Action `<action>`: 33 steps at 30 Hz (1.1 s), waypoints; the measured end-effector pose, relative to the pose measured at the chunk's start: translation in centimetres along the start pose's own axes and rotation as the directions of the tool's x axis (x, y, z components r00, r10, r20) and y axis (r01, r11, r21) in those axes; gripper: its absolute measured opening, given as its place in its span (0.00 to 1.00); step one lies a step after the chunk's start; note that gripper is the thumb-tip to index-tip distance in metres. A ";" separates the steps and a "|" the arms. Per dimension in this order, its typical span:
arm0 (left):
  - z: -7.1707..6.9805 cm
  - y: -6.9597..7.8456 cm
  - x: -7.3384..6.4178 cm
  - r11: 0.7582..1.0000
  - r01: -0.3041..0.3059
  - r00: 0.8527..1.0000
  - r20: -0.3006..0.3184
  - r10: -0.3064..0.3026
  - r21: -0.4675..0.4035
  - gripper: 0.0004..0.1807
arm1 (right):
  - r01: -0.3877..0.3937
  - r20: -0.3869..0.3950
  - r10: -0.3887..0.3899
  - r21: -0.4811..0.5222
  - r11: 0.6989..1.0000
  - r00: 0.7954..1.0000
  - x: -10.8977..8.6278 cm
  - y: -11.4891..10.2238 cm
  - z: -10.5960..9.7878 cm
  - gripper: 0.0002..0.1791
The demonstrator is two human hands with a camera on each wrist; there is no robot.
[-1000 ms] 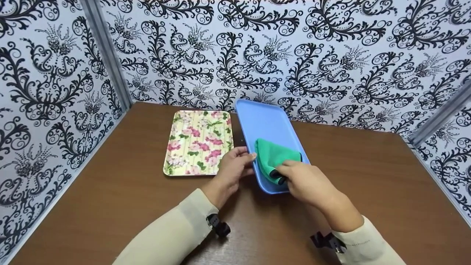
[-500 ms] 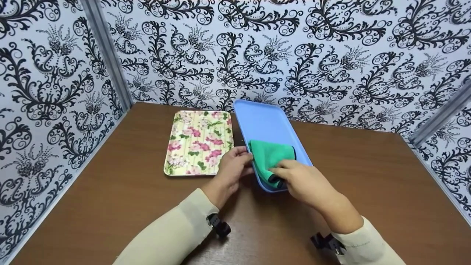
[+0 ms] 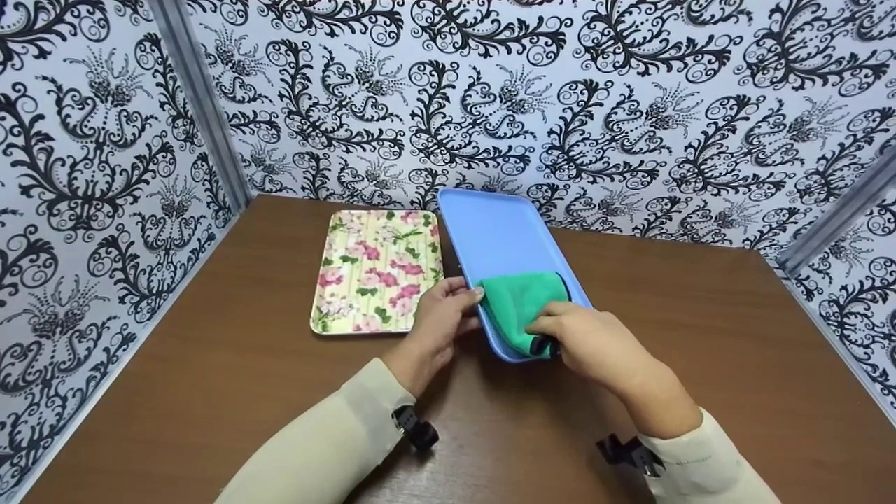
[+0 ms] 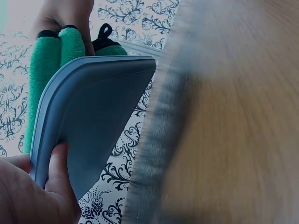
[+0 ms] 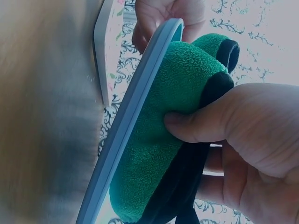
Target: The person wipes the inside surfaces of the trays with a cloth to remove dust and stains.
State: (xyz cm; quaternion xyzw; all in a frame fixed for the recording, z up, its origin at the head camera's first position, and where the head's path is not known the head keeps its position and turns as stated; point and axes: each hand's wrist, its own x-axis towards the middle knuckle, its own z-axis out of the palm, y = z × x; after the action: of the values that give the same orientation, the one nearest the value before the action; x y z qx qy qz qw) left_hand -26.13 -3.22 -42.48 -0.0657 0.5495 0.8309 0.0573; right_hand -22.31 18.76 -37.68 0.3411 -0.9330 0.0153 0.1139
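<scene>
A blue tray (image 3: 493,231) is tilted above the table, its near end raised. My left hand (image 3: 442,315) grips its left rim, thumb on the upper side and fingers underneath, as the left wrist view shows with the fingers (image 4: 58,168) against the tray's underside. My right hand (image 3: 595,343) pinches a folded green cloth (image 3: 521,301) with black edging and holds it against the near half of the tray. In the right wrist view the thumb presses into the cloth (image 5: 182,84), whose folds bulge over the tray's rim (image 5: 133,102).
A flowered tray (image 3: 378,273) in yellow and pink lies flat on the brown table (image 3: 231,336), left of the blue tray. Patterned walls (image 3: 350,91) enclose the table at the back and sides. Small black cameras (image 3: 420,430) are strapped to both wrists.
The green cloth shifted left, then back right across the tray with my right hand. The tray's far end has swung slightly left. My left hand keeps its grip.
</scene>
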 end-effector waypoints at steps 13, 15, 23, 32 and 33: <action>0.0 0.0 0.3 0.999 -0.014 1.000 -0.024 0.013 -0.031 0.16 | -0.107 0.070 0.107 -0.006 0.994 0.992 0.1 1.8 0.1 0.22; 0.0 0.0 0.3 0.999 -0.008 1.000 -0.029 0.007 -0.032 0.16 | -0.117 0.077 0.118 -0.019 0.993 0.990 0.1 1.8 0.1 0.19; 0.0 0.1 0.1 0.999 -0.017 0.999 -0.029 0.016 -0.028 0.16 | -0.109 0.087 0.112 -0.042 0.993 0.990 -0.1 1.5 -0.1 0.15; 0.0 -0.1 0.2 0.999 -0.020 0.999 -0.035 0.019 -0.027 0.15 | -0.033 0.084 0.035 -0.021 0.999 0.996 -0.2 0.0 -0.9 0.16; 0.0 -0.1 0.2 0.999 -0.021 0.999 -0.034 0.020 -0.026 0.15 | -0.025 0.080 0.027 -0.017 1.000 0.996 -0.3 -0.2 -1.0 0.16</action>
State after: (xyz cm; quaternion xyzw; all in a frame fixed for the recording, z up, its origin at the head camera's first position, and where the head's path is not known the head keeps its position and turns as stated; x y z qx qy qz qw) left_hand -26.32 -3.14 -42.59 -0.0748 0.5401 0.8374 0.0384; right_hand -21.80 18.90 -36.77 0.3283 -0.9413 -0.0046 0.0791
